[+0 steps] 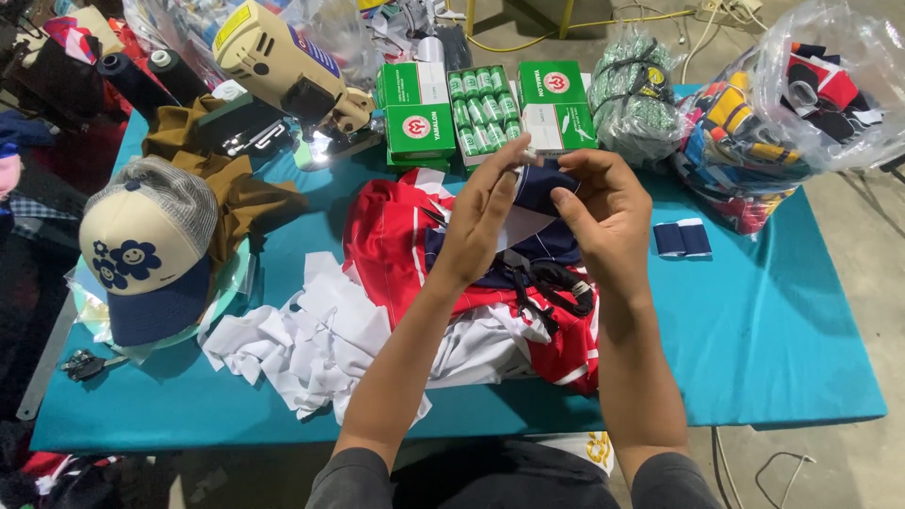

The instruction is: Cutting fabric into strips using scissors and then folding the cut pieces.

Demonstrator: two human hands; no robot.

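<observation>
Surface (773,320) covered in teal cloth, set on a bare grey concrete floor (867,236). Yellow metal frame legs (566,14) and loose cables (603,24) behind.

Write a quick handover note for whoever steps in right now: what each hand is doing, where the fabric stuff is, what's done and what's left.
Left hand and right hand: both raised over the table, pinching a small navy fabric piece between the fingertips.
Beneath them: red, white and navy garment pile on the teal table; white scraps to its left; a folded navy cuff pair to its right.
Done: cannot tell from this view.
Left: the navy piece is not yet set down.
</observation>
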